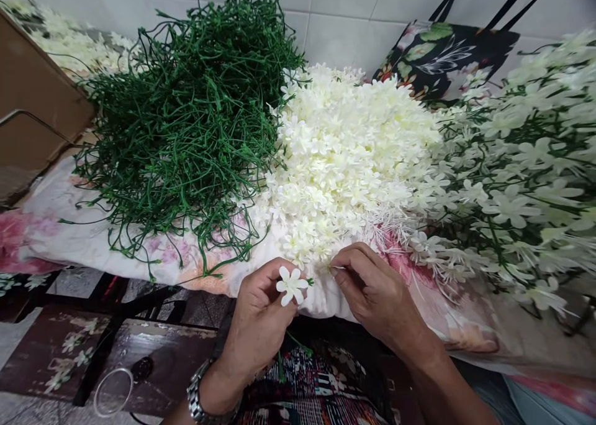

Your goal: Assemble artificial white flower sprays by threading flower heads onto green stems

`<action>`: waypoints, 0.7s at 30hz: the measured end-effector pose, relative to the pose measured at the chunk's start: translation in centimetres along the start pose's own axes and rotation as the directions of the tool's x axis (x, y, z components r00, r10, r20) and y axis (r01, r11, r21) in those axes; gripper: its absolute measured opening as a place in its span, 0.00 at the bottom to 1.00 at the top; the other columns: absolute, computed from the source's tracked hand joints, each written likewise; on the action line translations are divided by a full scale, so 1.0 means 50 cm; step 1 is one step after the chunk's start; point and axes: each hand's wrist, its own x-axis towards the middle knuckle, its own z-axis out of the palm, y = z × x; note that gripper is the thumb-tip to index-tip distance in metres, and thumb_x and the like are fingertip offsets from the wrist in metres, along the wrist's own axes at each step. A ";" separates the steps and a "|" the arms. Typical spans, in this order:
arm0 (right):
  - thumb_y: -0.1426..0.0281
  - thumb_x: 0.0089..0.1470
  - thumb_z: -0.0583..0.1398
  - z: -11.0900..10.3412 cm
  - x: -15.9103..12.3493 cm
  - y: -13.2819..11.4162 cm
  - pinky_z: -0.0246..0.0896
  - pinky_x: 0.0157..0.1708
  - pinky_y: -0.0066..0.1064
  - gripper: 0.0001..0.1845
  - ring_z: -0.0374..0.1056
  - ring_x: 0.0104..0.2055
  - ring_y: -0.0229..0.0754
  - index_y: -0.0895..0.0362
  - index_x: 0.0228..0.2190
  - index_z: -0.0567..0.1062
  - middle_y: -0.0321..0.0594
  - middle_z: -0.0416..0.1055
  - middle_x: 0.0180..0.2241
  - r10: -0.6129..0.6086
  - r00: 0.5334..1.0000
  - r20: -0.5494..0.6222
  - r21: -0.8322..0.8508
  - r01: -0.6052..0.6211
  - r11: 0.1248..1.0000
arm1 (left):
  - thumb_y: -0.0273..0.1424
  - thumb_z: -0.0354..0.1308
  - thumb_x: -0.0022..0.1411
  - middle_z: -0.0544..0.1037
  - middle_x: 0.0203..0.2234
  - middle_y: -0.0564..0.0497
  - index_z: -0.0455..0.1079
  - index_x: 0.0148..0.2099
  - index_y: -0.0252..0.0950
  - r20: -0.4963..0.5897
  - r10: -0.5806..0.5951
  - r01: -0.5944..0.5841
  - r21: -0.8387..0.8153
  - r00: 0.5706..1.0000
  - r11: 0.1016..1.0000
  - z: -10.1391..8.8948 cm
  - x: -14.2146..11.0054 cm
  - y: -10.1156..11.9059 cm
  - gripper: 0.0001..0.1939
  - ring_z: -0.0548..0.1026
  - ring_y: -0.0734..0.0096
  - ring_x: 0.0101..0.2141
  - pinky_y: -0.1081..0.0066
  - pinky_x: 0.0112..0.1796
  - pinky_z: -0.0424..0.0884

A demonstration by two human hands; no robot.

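My left hand (261, 316) is closed around a thin green stem with one white artificial flower (291, 285) on its tip, held near the front edge of a floral cloth (69, 232). My right hand (372, 288) is pinched at the near edge of a big heap of loose white flower heads (344, 158), its fingertips on something small I cannot make out. A tangled pile of green plastic stems (190, 114) lies left of the white heap. A wristwatch (200, 394) is on my left wrist.
Finished sprays of white flowers on green stems (521, 170) lie at the right. A dark floral bag (442, 58) leans on the tiled wall behind. A brown cardboard box (32, 95) stands at the left. A dark low surface with a clear round lid (114, 391) sits below.
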 end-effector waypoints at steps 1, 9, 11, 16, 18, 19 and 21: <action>0.80 0.55 0.52 -0.002 -0.001 0.000 0.58 0.28 0.26 0.07 0.62 0.29 0.35 0.58 0.29 0.67 0.38 0.64 0.27 0.008 1.000 -0.011 0.026 -0.008 1.000 | 0.24 0.58 0.50 0.63 0.17 0.58 0.67 0.25 0.34 -0.004 -0.001 0.001 0.006 1.000 1.000 0.000 -0.001 0.000 0.04 0.57 0.83 0.17 0.79 0.18 0.53; 0.77 0.54 0.57 -0.027 -0.006 -0.027 0.60 0.25 0.25 0.04 0.63 0.28 0.34 0.57 0.28 0.68 0.35 0.65 0.25 0.092 0.994 -0.065 0.426 -0.056 0.903 | 0.29 0.61 0.51 0.70 0.21 0.54 0.70 0.28 0.33 -0.025 -0.045 0.041 -0.148 0.999 0.988 0.020 -0.005 0.008 0.05 0.61 0.82 0.16 0.78 0.16 0.60; 0.76 0.53 0.57 -0.027 -0.004 -0.039 0.61 0.25 0.25 0.04 0.64 0.27 0.34 0.57 0.28 0.69 0.35 0.66 0.25 0.080 0.994 -0.072 0.481 -0.035 0.876 | 0.32 0.64 0.50 0.71 0.23 0.53 0.69 0.26 0.33 -0.017 -0.068 0.062 -0.210 0.998 0.976 0.032 -0.006 0.011 0.08 0.62 0.81 0.15 0.78 0.14 0.62; 0.76 0.54 0.57 -0.012 -0.005 -0.061 0.63 0.26 0.25 0.04 0.65 0.28 0.34 0.57 0.29 0.70 0.35 0.66 0.26 0.051 0.997 -0.058 0.500 -0.015 0.866 | 0.35 0.69 0.44 0.66 0.15 0.57 0.69 0.24 0.32 0.011 -0.120 0.117 -0.343 0.993 0.932 0.047 -0.010 0.009 0.13 0.60 0.83 0.13 0.82 0.11 0.59; 0.78 0.54 0.57 -0.006 -0.007 -0.067 0.63 0.28 0.25 0.05 0.65 0.29 0.33 0.56 0.31 0.69 0.35 0.66 0.27 0.029 0.997 -0.075 0.465 0.009 0.885 | 0.33 0.70 0.43 0.67 0.15 0.57 0.70 0.25 0.32 0.008 -0.143 0.135 -0.391 0.990 0.910 0.046 -0.013 0.007 0.12 0.60 0.84 0.13 0.84 0.11 0.59; 0.79 0.54 0.56 -0.004 -0.008 -0.069 0.64 0.29 0.25 0.06 0.65 0.30 0.33 0.56 0.32 0.69 0.35 0.66 0.27 0.011 0.996 -0.086 0.437 0.027 0.899 | 0.32 0.70 0.43 0.67 0.15 0.57 0.70 0.25 0.32 0.002 -0.153 0.140 -0.413 0.988 0.900 0.045 -0.014 0.005 0.12 0.60 0.85 0.13 0.84 0.11 0.59; 0.80 0.54 0.56 -0.002 -0.008 -0.073 0.64 0.31 0.24 0.07 0.66 0.32 0.32 0.57 0.33 0.68 0.36 0.67 0.29 -0.030 0.995 -0.100 0.369 0.065 0.927 | 0.31 0.71 0.42 0.68 0.15 0.57 0.71 0.25 0.32 -0.016 -0.169 0.144 -0.443 0.986 0.885 0.042 -0.016 0.003 0.12 0.61 0.85 0.13 0.85 0.11 0.59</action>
